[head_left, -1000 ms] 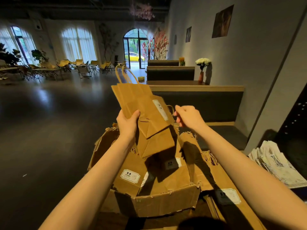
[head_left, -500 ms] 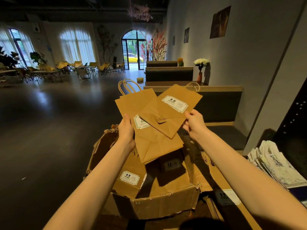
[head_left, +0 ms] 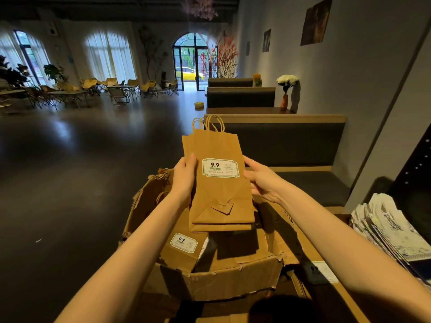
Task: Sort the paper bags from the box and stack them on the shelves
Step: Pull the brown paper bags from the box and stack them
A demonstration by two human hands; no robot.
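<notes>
Closest to you, below your wrists, the torn cardboard box [head_left: 210,280] sits open, with more flat paper bags [head_left: 179,250] lying inside, one showing a white label. Above the box, between your two hands, you hold a small stack of folded kraft bags [head_left: 219,192], squared one on another, label facing you, twisted handles pointing away from your fingertips.

Your left hand [head_left: 184,178] grips the stack's left edge, thumb laid on the front face and the fingers hidden behind the paper. Your right hand [head_left: 261,180] is against the right edge; its fingers look fairly straight, and how firmly it grips I cannot tell.

These bags should be light and thin, stiff enough across the fold to stay flat but quick to crease, and smooth enough that the sheets slide on each other. I would keep hold at the side edges near the middle, thumbs in front and fingers behind, pressing the layers together so none slips out; lifting by the handles would let the stack fan apart.

Off your right hand lies a pile of white printed bags [head_left: 391,229], beside a dark perforated upright [head_left: 417,173] that may be the shelving. Beyond your fingertips stand the booth seats [head_left: 279,141] and a vase of white flowers [head_left: 285,89].
</notes>
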